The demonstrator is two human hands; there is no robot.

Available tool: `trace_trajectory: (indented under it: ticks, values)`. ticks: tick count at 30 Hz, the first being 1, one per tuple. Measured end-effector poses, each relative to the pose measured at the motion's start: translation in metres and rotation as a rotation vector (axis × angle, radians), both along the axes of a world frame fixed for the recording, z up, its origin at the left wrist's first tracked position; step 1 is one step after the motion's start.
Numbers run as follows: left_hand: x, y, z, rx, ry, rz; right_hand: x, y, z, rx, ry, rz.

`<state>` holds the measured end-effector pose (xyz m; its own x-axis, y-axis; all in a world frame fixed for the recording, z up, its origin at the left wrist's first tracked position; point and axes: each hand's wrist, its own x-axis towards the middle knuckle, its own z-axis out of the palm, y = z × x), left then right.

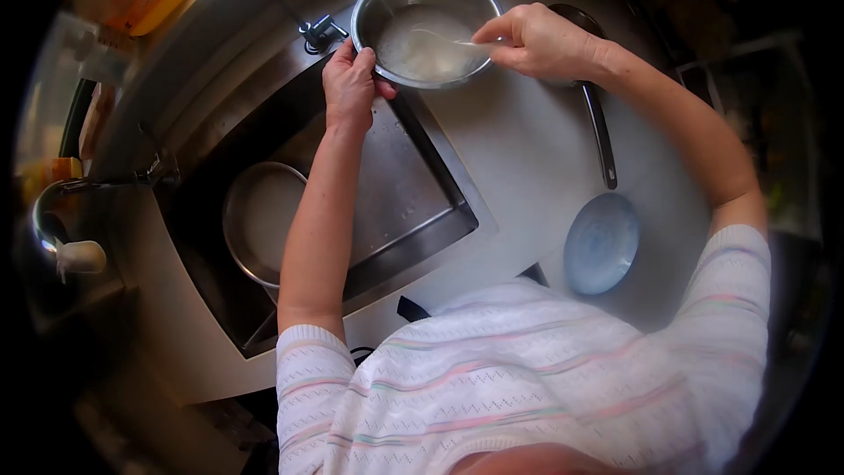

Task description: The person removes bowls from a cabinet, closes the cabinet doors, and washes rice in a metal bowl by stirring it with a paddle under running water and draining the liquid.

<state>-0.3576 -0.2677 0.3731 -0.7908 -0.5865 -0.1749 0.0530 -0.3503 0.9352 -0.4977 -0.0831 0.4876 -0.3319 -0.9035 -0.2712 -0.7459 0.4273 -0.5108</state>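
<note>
A metal bowl (428, 81) with whitish, cloudy contents sits at the back of the counter, by the sink corner. My left hand (349, 88) grips its near left rim, thumb at the edge and fingers underneath. From the right, my right hand (547, 43) pinches the handle of a pale spoon (432, 39). The spoon's head rests in the whitish contents. Whether those are grains or only liquid is hard to make out.
In the sink (400, 181) stands a round pan (227, 211), partly behind my left forearm. A small tap (322, 33) is beside the bowl; a larger faucet (42, 211) is far left. A black-handled utensil (598, 137) and a pale blue dish (602, 244) lie on the right counter.
</note>
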Motion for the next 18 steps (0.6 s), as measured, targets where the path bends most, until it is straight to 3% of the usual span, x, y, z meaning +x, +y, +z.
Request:
trace_trajectory:
  ticks: [8, 13, 18]
  values:
    - [0.000, -0.003, -0.001, 0.004, -0.016, -0.010, -0.013, -0.012, -0.012, 0.128, 0.322, -0.052]
    - [0.000, -0.002, 0.001, -0.014, -0.015, -0.002, 0.000, -0.005, 0.001, -0.058, 0.025, -0.041]
    - [0.000, -0.003, 0.002, -0.016, -0.038, -0.008, 0.002, -0.009, -0.013, -0.007, 0.193, 0.069]
